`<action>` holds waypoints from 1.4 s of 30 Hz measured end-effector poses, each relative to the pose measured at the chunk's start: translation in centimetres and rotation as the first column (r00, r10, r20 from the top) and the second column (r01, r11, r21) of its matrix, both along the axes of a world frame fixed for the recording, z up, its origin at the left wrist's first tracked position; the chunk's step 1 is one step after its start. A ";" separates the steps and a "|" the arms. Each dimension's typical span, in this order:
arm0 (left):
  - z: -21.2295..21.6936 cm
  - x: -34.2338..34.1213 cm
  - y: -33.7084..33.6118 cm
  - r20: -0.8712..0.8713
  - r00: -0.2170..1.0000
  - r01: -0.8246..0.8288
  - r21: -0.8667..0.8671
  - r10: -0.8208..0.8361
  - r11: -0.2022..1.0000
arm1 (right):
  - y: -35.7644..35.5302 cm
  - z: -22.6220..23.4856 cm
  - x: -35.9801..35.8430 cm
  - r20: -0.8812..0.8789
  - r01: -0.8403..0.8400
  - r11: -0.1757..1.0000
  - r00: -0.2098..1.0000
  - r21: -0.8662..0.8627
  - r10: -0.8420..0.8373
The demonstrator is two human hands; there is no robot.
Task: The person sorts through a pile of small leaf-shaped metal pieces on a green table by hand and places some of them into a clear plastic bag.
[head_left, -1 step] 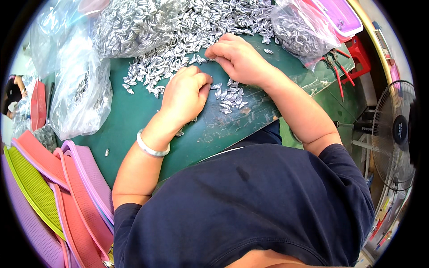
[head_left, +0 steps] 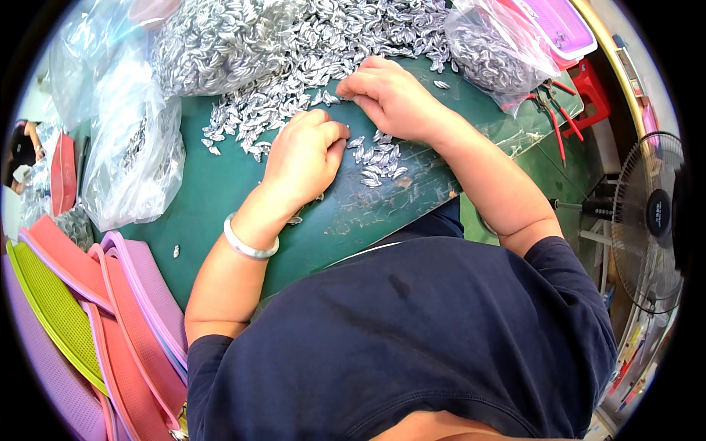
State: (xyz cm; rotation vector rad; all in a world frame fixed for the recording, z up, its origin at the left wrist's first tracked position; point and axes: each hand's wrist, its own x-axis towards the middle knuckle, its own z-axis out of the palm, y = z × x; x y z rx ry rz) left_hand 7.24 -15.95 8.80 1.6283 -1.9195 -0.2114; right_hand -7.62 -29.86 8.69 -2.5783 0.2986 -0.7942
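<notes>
A big heap of small silver oval pieces (head_left: 294, 44) covers the far side of the green table (head_left: 213, 198). My left hand (head_left: 305, 158) rests on the table at the heap's near edge with its fingers curled in; a pale bangle (head_left: 248, 246) is on that wrist. My right hand (head_left: 390, 95) lies just beyond it, fingertips pinched together on pieces at the heap's edge. Between the two hands lies a small separate cluster of the silver pieces (head_left: 379, 163). What sits inside the left hand's curled fingers is hidden.
Clear plastic bags of silver pieces stand at the left (head_left: 129, 162) and top right (head_left: 493, 51). Stacked pink, purple and green mesh trays (head_left: 110, 331) lean at the lower left. Red-handled pliers (head_left: 559, 125), a red stool (head_left: 588, 88) and a fan (head_left: 651, 220) are at the right.
</notes>
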 end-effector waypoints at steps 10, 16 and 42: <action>1.3 1.3 0.0 -0.016 0.999 -0.051 0.062 0.052 0.997 | -0.5 0.1 -0.3 -0.001 0.031 1.000 1.000 0.006 -0.031; 1.1 1.0 0.1 0.028 1.000 -0.012 0.129 0.008 0.992 | -0.2 -0.5 0.0 -0.027 0.018 0.995 0.999 -0.101 -0.021; 2.3 0.1 -0.2 0.115 0.993 -0.052 0.216 0.027 0.975 | -0.2 0.6 -1.6 -0.137 0.001 0.993 0.990 0.119 0.016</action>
